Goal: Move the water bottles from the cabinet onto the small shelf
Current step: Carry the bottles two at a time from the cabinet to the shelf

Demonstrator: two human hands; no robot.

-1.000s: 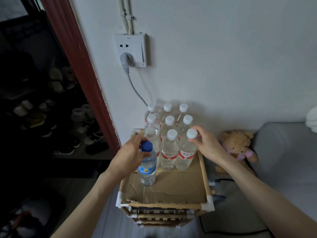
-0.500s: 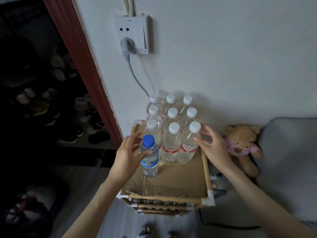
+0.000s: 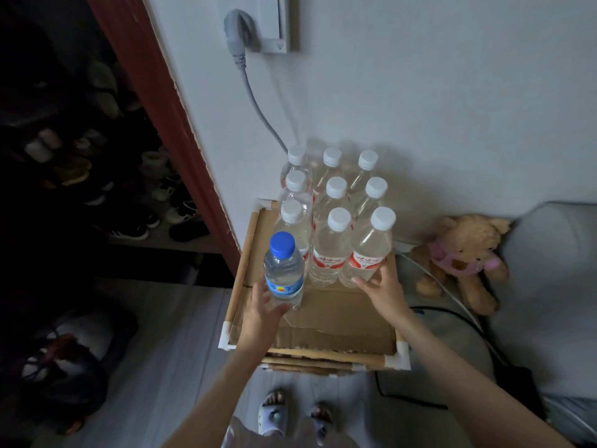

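Note:
A small bamboo shelf (image 3: 339,321) with a cardboard top stands against the wall. Several white-capped water bottles (image 3: 330,250) with red labels stand in three rows at its back. A blue-capped bottle (image 3: 284,270) stands upright in front of them on the left. My left hand (image 3: 263,313) is open, fingers and thumb spread loosely around that bottle's base. My right hand (image 3: 386,292) is open too, fingertips at the foot of the front right white-capped bottle (image 3: 368,250).
A teddy bear (image 3: 465,257) sits on the floor right of the shelf, beside a grey cushion (image 3: 549,286). A grey plug cable (image 3: 255,101) hangs down the wall. Shoes (image 3: 161,195) fill the dark area past the red door frame (image 3: 155,92). My slippered feet (image 3: 274,412) stand below.
My left hand let go of the blue-capped bottle's neck and slid down to its base. My right hand left the front right bottle's cap and dropped to its foot. The camera tilted down.

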